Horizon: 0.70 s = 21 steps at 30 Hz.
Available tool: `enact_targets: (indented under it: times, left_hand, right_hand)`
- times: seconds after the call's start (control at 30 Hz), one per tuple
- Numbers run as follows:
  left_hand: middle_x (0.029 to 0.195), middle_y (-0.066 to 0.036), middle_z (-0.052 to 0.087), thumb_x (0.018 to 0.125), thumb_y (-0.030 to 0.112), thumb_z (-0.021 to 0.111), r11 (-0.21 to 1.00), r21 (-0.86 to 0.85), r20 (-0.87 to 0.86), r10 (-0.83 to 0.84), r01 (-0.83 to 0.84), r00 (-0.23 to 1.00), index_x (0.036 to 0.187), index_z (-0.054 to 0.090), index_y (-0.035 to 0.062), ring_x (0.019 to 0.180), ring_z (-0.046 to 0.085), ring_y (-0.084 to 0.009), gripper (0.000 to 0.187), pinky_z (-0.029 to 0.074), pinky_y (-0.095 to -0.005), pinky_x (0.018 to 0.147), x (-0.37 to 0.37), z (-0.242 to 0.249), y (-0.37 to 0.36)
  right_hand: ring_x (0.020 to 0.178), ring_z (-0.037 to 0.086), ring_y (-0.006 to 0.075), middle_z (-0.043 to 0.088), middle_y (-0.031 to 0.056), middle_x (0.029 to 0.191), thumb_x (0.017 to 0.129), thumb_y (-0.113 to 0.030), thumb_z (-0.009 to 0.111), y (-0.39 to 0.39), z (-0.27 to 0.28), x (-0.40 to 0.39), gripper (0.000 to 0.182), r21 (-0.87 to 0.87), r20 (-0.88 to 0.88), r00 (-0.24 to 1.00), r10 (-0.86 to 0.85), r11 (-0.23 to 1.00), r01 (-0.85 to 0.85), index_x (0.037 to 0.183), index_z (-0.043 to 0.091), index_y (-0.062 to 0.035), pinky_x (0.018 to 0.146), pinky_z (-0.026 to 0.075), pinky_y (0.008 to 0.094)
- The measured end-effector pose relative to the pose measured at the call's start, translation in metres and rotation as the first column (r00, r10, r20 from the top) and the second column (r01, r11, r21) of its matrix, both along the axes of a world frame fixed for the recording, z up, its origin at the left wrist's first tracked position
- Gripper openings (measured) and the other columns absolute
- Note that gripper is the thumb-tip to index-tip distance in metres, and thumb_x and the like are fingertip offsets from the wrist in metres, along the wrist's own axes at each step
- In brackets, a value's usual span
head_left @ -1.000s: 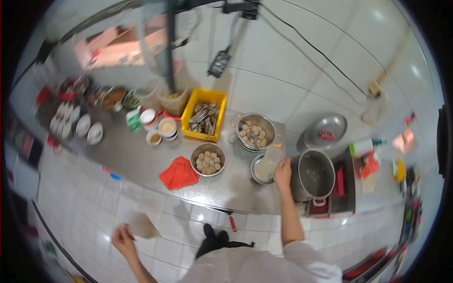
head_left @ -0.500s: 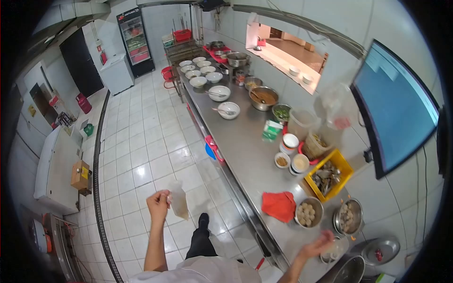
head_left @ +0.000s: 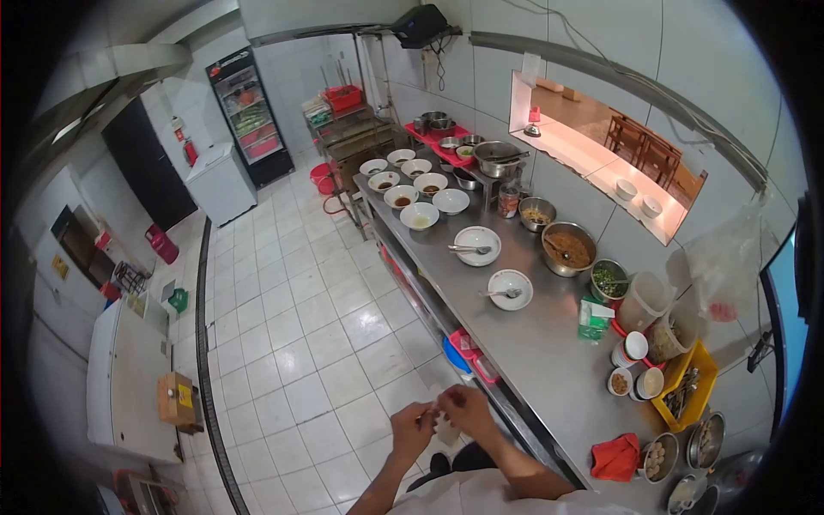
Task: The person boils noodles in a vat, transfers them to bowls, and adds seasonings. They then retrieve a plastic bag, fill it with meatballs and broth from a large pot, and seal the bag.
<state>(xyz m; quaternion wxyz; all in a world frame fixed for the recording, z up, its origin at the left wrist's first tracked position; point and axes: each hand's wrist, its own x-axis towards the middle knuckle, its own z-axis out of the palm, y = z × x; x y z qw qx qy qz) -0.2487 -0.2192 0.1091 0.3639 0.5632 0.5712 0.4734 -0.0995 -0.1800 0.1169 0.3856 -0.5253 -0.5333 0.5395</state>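
Note:
My left hand (head_left: 414, 431) is closed on the top of a small, pale translucent bag (head_left: 446, 429), over the floor beside the counter. Pinched at that same top edge, my right hand (head_left: 466, 410) meets my left. The bag hangs partly hidden below my fingers. To the right, a red cloth (head_left: 615, 457) lies on the steel counter, next to a metal bowl of pale balls (head_left: 661, 457).
Along the steel counter (head_left: 549, 360) stand white bowls (head_left: 419, 216), a bowl of brown sauce (head_left: 569, 248), chopped greens (head_left: 609, 280) and a yellow bin of utensils (head_left: 689, 386). A cardboard box (head_left: 176, 400) sits at the left by a white freezer (head_left: 129, 378).
My right hand has left the counter's bowls and joined my left at the bag. The bag and my left hand have moved right in view, while the camera view has shifted toward the counter's far end.

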Motion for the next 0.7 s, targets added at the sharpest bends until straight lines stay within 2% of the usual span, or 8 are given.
enact_targets:
  times: [0.07, 0.13, 0.4, 0.5, 0.53, 0.57, 0.63, 0.7]
  left_hand:
    - [0.083, -0.011, 0.071, 0.092, -0.001, 0.061, 0.994, 0.054, 0.072, -0.096, 0.092, 0.993, 0.099, 0.073, -0.0007, 0.064, 0.069, -0.0132, 0.014, 0.055, -0.0254, 0.051, -0.002, 0.011, 0.059]
    - [0.081, -0.011, 0.070, 0.085, -0.002, 0.065, 0.965, 0.149, -0.084, -0.204, 0.215, 0.975, 0.099, 0.073, 0.0039, 0.065, 0.070, -0.0225, 0.017, 0.055, -0.0303, 0.057, -0.002, 0.030, 0.118]
    - [0.081, -0.010, 0.069, 0.067, -0.011, 0.062, 0.709, 0.479, -0.396, -0.352, 0.518, 0.848, 0.099, 0.075, 0.0042, 0.067, 0.064, -0.0232, 0.039, 0.052, -0.0315, 0.061, -0.010, 0.080, 0.348]
    - [0.078, -0.011, 0.070, 0.078, -0.005, 0.060, 0.538, 0.492, -0.565, -0.401, 0.685, 0.721, 0.098, 0.074, -0.0002, 0.062, 0.064, -0.0163, 0.025, 0.051, -0.0311, 0.054, -0.009, 0.095, 0.457]
    - [0.076, -0.008, 0.063, 0.092, -0.006, 0.057, 0.449, 0.582, -0.581, -0.354, 0.678, 0.733, 0.105, 0.072, -0.0022, 0.064, 0.055, -0.0160, 0.020, 0.045, -0.0296, 0.055, 0.004, 0.127, 0.461]
    - [0.068, -0.010, 0.060, 0.093, -0.002, 0.059, 0.413, 0.579, -0.588, -0.385, 0.703, 0.711, 0.088, 0.073, -0.0008, 0.058, 0.053, -0.0174, 0.015, 0.042, -0.0310, 0.049, 0.016, 0.149, 0.477]
    - [0.067, -0.011, 0.060, 0.095, 0.002, 0.059, 0.355, 0.554, -0.636, -0.404, 0.754, 0.657, 0.091, 0.073, -0.0008, 0.058, 0.054, -0.0177, 0.015, 0.042, -0.0315, 0.049, 0.025, 0.154, 0.530]
    - [0.067, -0.011, 0.061, 0.097, 0.005, 0.059, 0.336, 0.530, -0.674, -0.391, 0.779, 0.627, 0.094, 0.074, -0.0008, 0.058, 0.055, -0.0179, 0.016, 0.041, -0.0321, 0.048, 0.039, 0.163, 0.572]
  right_hand:
    - [0.056, 0.065, 0.0125, 0.067, 0.0069, 0.066, 0.096, -0.029, 0.066, 0.051, 0.008, 0.004, 0.030, 0.034, 0.002, 0.994, -0.113, 0.993, 0.113, 0.093, 0.067, 0.0012, 0.049, 0.050, 0.0266]
    - [0.053, 0.062, 0.0119, 0.064, 0.0053, 0.065, 0.099, -0.025, 0.061, 0.100, 0.026, 0.011, 0.027, -0.228, -0.120, 0.982, -0.143, 0.967, 0.113, 0.090, 0.067, -0.0004, 0.043, 0.045, 0.0253]
    - [0.057, 0.056, 0.0094, 0.061, 0.0030, 0.073, 0.097, -0.034, 0.063, 0.296, 0.054, 0.014, 0.032, -0.158, -0.294, 0.932, -0.210, 0.973, 0.170, 0.104, 0.067, -0.0028, 0.048, 0.045, 0.0263]
    - [0.045, 0.050, 0.0095, 0.053, 0.0015, 0.057, 0.097, -0.050, 0.060, 0.372, 0.085, 0.017, 0.048, -0.002, -0.254, 0.954, -0.158, 0.987, 0.162, 0.077, 0.059, -0.0065, 0.039, 0.039, 0.0277]
    - [0.044, 0.052, 0.0112, 0.053, 0.0036, 0.055, 0.098, -0.044, 0.058, 0.400, 0.089, 0.028, 0.047, 0.060, -0.303, 0.949, -0.090, 0.992, 0.113, 0.069, 0.054, -0.0074, 0.037, 0.039, 0.0287]
    - [0.044, 0.052, 0.0118, 0.052, 0.0038, 0.055, 0.098, -0.038, 0.057, 0.429, 0.086, 0.036, 0.043, 0.121, -0.358, 0.930, -0.082, 0.984, 0.133, 0.069, 0.053, -0.0066, 0.036, 0.039, 0.0290]
    - [0.044, 0.053, 0.0125, 0.052, 0.0040, 0.054, 0.098, -0.031, 0.055, 0.472, 0.099, 0.059, 0.039, 0.209, -0.388, 0.918, -0.086, 0.962, 0.178, 0.068, 0.053, -0.0058, 0.035, 0.039, 0.0293]
    - [0.046, 0.055, 0.0125, 0.052, 0.0029, 0.056, 0.095, -0.020, 0.052, 0.495, 0.128, 0.073, 0.027, 0.189, -0.163, 0.972, -0.171, 0.961, 0.201, 0.073, 0.053, -0.0038, 0.037, 0.041, 0.0290]
